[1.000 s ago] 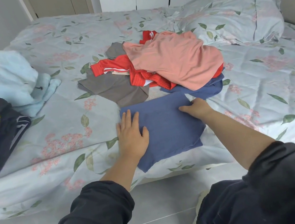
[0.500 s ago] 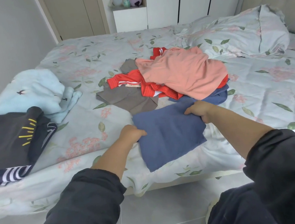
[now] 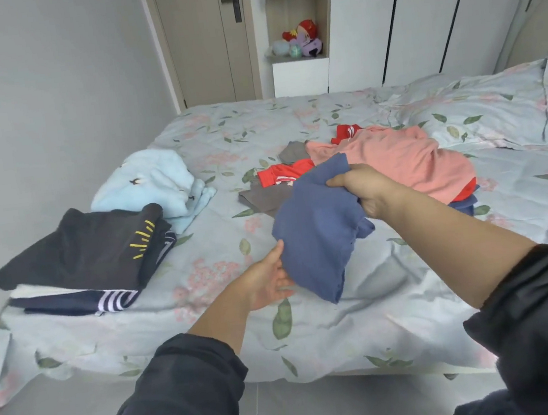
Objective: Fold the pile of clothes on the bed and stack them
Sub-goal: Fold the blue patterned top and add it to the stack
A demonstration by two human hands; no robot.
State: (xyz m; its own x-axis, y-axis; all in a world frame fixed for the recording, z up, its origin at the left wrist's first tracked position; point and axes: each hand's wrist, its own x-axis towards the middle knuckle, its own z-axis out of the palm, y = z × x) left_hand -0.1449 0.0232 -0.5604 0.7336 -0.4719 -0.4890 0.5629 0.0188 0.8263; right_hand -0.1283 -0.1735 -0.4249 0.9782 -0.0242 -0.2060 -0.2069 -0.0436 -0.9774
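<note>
Stack (image 3: 85, 254) left of pile (image 3: 388, 162)

The floral-sheeted bed (image 3: 206, 284) carries a folded dark stack (image 3: 88, 250) at near left, a light blue garment (image 3: 156, 184) just behind it, a loose pile (image 3: 397, 157) mid-bed, and a pillow (image 3: 495, 111) far right.

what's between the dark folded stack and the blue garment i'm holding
In the head view, just bare floral sheet between the dark folded stack and the blue garment, with the left hand at the garment's edge.
</note>
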